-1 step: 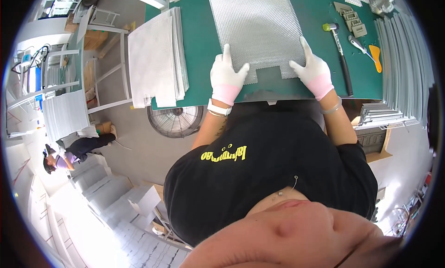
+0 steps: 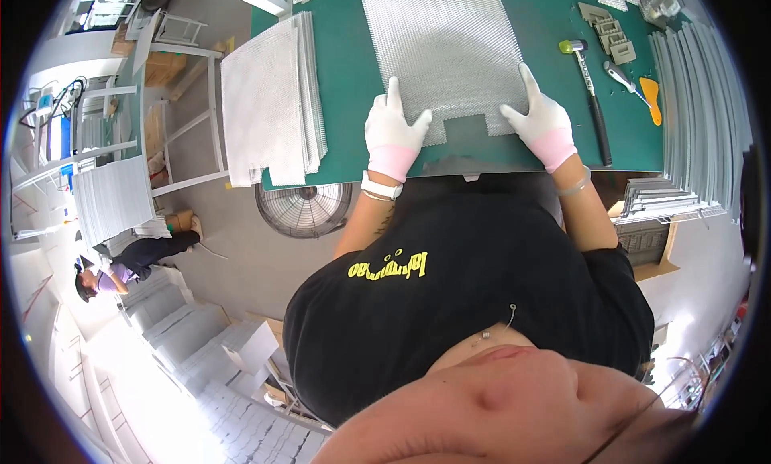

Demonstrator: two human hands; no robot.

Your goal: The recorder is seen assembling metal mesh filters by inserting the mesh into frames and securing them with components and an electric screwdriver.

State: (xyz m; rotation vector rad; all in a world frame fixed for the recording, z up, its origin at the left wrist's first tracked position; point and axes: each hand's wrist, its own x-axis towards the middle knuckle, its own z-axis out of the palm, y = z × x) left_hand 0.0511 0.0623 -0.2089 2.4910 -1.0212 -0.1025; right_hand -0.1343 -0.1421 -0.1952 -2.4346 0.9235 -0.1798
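A silver metal mesh sheet (image 2: 446,50) lies on the green table top (image 2: 341,79), with a rectangular notch in its near edge. My left hand (image 2: 395,131), in a white glove with a pink cuff, rests at its near left corner. Its index finger points along the left side and its thumb reaches inward over the corner. At the near right corner, my right hand (image 2: 542,125), gloved alike, touches the sheet with index finger and thumb spread apart. Both hands look open; the lower fingers are partly hidden.
Left on the table stands a stack of mesh sheets (image 2: 265,103). To the right lie a hammer (image 2: 590,95), a screwdriver (image 2: 618,76), an orange scraper (image 2: 652,103) and grey plastic parts (image 2: 610,34). Metal strips (image 2: 699,111) fill the far right. A floor fan (image 2: 303,207) and another person (image 2: 136,259) are at left.
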